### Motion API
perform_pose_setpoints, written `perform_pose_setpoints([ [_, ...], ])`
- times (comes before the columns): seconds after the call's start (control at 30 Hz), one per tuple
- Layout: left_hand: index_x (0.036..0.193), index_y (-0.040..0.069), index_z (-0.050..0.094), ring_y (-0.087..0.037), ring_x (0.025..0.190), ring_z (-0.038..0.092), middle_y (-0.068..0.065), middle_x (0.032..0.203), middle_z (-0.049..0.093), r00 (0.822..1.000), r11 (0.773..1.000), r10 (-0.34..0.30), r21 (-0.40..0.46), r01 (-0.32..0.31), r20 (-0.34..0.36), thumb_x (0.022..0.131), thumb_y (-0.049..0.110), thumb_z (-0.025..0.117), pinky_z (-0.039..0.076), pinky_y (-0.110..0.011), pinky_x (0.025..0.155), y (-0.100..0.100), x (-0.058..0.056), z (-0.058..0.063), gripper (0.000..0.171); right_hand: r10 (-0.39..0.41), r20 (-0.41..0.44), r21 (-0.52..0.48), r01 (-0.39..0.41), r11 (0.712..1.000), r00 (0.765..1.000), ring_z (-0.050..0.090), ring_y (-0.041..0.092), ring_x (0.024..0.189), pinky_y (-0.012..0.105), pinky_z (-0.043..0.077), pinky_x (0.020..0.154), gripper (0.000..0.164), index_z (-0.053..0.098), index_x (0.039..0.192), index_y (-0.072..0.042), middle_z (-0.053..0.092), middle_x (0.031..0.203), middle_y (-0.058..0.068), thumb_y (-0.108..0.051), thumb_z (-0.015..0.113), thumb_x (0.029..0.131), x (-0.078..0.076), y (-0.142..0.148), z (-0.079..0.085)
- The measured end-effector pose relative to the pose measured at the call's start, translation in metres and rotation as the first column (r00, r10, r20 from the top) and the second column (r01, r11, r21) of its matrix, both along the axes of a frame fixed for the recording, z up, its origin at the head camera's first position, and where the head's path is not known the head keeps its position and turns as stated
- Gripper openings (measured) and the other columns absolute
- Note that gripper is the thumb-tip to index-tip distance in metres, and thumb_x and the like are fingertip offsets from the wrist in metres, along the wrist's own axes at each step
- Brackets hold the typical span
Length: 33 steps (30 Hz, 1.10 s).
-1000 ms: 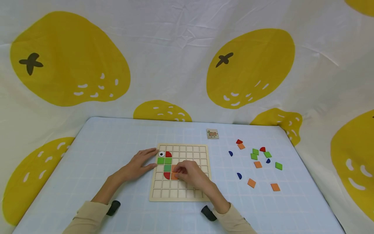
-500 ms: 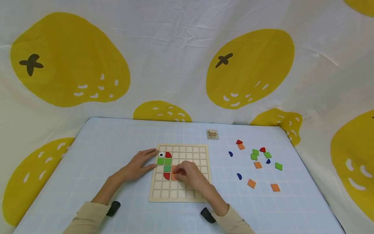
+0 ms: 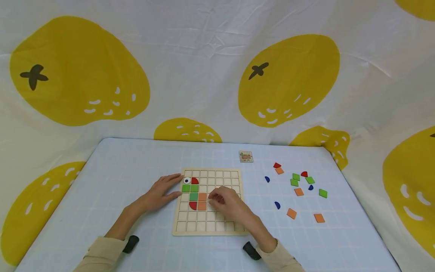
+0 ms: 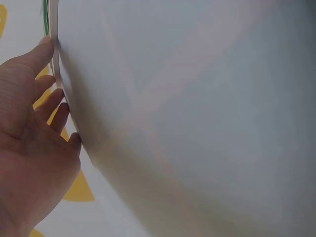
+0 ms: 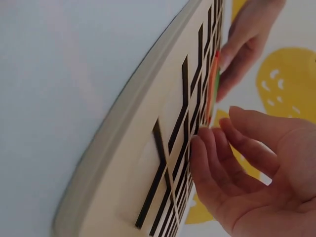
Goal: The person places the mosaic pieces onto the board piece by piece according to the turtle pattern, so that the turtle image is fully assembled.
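Observation:
A wooden grid board (image 3: 221,226) lies on the table. My left hand (image 3: 159,193) rests at its left edge with fingers outstretched; the left wrist view has the fingertips along the board's side (image 4: 54,29). On the board are an eye tile (image 3: 187,180), red quarter-circle tiles (image 3: 195,181), green square tiles (image 3: 193,196) and two orange square tiles (image 3: 202,206), set in cells at the left. My right hand (image 3: 228,204) hovers over the board just right of the orange tiles. In the right wrist view its fingers (image 5: 212,163) are loosely bent, thumb apart, with nothing between them.
Loose tiles lie to the right of the board: orange squares (image 3: 291,214), green squares (image 3: 323,193), blue half-circles (image 3: 277,205) and red quarter-circles (image 3: 304,174). A small picture card (image 3: 246,156) lies behind the board. A fruit-print curtain (image 3: 197,75) hangs beyond the table's back edge.
My right hand has drawn back a little to the right from the orange tiles, which now show fully in their cells. My left hand has stayed at the board's edge.

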<state>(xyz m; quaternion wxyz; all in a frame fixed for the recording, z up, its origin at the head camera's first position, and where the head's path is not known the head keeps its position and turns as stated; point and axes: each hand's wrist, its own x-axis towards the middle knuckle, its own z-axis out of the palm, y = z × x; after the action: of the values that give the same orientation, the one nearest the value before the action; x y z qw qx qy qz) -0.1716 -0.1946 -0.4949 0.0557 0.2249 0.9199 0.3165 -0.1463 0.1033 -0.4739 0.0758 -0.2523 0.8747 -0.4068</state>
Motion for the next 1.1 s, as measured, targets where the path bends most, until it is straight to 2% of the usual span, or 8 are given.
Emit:
perform_pose_setpoints([
  [0.23,0.156,0.007,0.045,-0.043,0.146,0.033,-0.018,0.160,0.039,1.000,1.000,0.003,-0.010,-0.003,0.009,0.102,0.031,0.067,0.030,-0.066,0.114,-0.001,-0.002,-0.003,0.063,-0.047,-0.030,-0.016,0.046,0.999,0.998,0.065,0.013,0.088,0.026,0.057,0.079,0.009,0.073,0.106,-0.003,0.068,0.097,-0.001,-0.005,0.071,0.097,0.002,0.024,-0.003],
  [0.57,0.155,0.007,0.045,-0.043,0.146,0.033,-0.018,0.160,0.039,1.000,1.000,0.007,-0.001,-0.007,0.010,0.102,0.031,0.066,0.030,-0.067,0.113,0.000,0.000,-0.004,0.062,-0.195,-0.059,-0.010,0.194,0.981,0.979,0.063,0.014,0.092,0.034,0.057,0.086,0.011,0.073,0.105,-0.008,0.068,0.097,-0.004,-0.006,0.075,0.094,0.007,0.060,-0.004],
  [0.87,0.155,0.007,0.046,-0.043,0.145,0.034,-0.018,0.160,0.040,1.000,1.000,0.003,0.000,-0.003,-0.003,0.102,0.032,0.066,0.031,-0.067,0.113,0.001,0.000,-0.005,0.062,-0.354,-0.051,0.045,0.356,0.933,0.934,0.064,0.016,0.100,0.043,0.054,0.095,0.013,0.074,0.108,-0.011,0.070,0.102,-0.005,-0.010,0.076,0.094,0.009,0.095,-0.002],
  [1.1,0.155,0.008,0.046,-0.043,0.145,0.034,-0.017,0.160,0.040,1.000,1.000,0.009,-0.012,-0.009,-0.010,0.102,0.034,0.066,0.032,-0.067,0.112,-0.001,0.000,-0.006,0.063,-0.428,-0.076,0.079,0.434,0.898,0.900,0.065,0.021,0.103,0.045,0.056,0.095,0.017,0.073,0.111,-0.011,0.071,0.106,0.001,-0.012,0.076,0.095,0.013,0.119,0.000],
])
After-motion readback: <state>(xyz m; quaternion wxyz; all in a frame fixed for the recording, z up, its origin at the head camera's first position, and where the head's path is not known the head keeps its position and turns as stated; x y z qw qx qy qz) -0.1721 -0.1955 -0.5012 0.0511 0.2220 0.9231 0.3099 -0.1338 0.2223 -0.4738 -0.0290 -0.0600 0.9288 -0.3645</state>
